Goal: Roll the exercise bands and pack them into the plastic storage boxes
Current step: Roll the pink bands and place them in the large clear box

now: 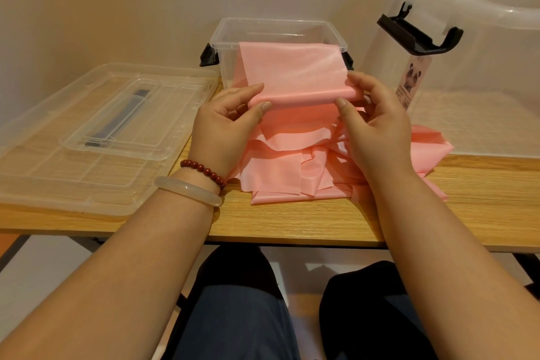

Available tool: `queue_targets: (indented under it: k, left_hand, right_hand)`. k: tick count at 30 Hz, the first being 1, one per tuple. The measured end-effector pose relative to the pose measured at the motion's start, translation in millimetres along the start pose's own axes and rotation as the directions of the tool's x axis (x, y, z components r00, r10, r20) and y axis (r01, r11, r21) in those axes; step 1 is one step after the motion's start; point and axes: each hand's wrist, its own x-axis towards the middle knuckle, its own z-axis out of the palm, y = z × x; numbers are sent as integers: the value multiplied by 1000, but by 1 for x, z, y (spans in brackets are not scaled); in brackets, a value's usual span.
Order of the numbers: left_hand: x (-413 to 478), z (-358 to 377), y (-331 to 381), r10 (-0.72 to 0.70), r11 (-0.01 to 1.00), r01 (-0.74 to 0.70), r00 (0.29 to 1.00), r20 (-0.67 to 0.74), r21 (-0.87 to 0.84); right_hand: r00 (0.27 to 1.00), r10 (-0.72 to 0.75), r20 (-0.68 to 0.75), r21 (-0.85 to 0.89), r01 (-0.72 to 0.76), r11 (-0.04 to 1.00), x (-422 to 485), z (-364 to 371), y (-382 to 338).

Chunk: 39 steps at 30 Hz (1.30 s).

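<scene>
We pinch the rolled end of the pink band (301,76) with our left hand (225,123) and right hand (377,123). Its far end hangs over the rim of the open clear box (228,47).

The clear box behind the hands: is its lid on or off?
Off. The clear box shows a bare open rim, and a clear lid lies flat on the table.

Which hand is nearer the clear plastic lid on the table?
Left. The left hand is just right of the clear plastic lid; the right hand is farther right.
</scene>
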Motion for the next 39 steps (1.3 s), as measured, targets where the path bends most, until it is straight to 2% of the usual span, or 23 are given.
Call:
queue_targets:
  k: [6, 12, 18, 21, 24, 35, 39]
  left_hand:
    - [-2, 2, 2, 39, 999, -40, 999, 31, 25]
    - [-3, 4, 3, -11, 1000, 11, 999, 47, -13]
    - [-1, 2, 2, -59, 994, 54, 996, -63, -92]
    - [1, 2, 0, -40, 994, 32, 996, -77, -106]
    - [0, 3, 1, -85, 987, 71, 992, -91, -147]
    - [-2, 1, 2, -50, 998, 48, 998, -45, -37]
    - [-3, 1, 3, -71, 997, 69, 996, -53, -38]
  right_hand:
    - [1000, 12, 5, 25, -12, 1000, 0, -1, -2]
    - [999, 32, -7, 87, -31, 996, -1, -1, -4]
    - [997, 68, -24, 115, -64, 991, -2, 0, -9]
    - [995, 93, -26, 139, -89, 986, -1, -1, -10]
    - [994, 106, -18, 171, -101, 980, -2, -1, -11]
    - [992, 102, -71, 103, -94, 990, 1, -1, -9]
    - [992, 121, -47, 150, -113, 982, 0, -2, -7]
